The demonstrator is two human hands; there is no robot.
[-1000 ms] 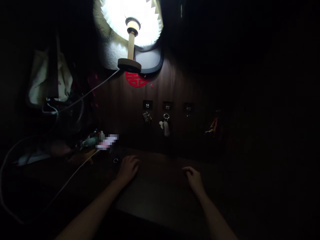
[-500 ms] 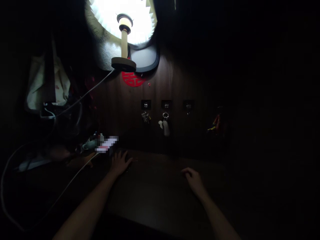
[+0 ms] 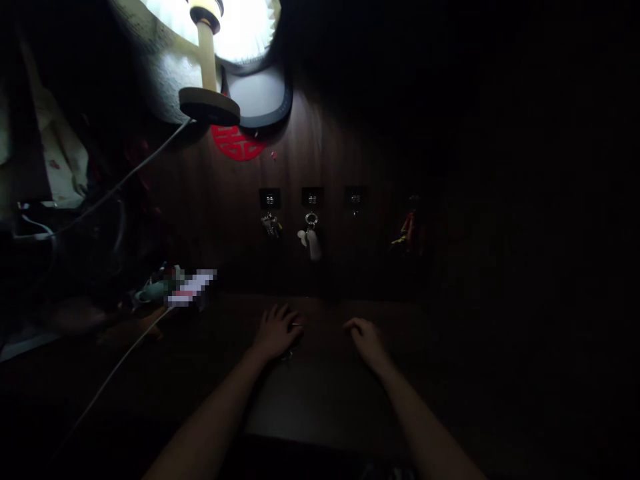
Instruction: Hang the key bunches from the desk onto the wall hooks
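Observation:
My left hand (image 3: pixel 276 331) lies palm down on the dark wooden tabletop (image 3: pixel 310 393), fingers spread. Beside its thumb shows a thin pale sliver (image 3: pixel 297 325), too dim to name. A few small glinting bits (image 3: pixel 289 355) lie close to the heel of that hand. To the right, my right hand (image 3: pixel 369 341) rests low over the same surface with its fingers curled in toward the thumb. Whether anything sits between those fingertips is hidden by the dark.
A lit lamp (image 3: pixel 210 107) hangs above, near a cap (image 3: pixel 257 97) and a red paper cutout (image 3: pixel 239 143). Keys (image 3: pixel 271 225) and a key ring with fobs (image 3: pixel 311 239) hang on wall hooks. At left are a white cable (image 3: pixel 125 353), a blurred-out pale item (image 3: pixel 193 288) and a bag (image 3: pixel 63 160).
My left hand has slid right along the tabletop, and the sliver and small bits have shifted right with it. The hands are closer together. The view has turned slightly right.

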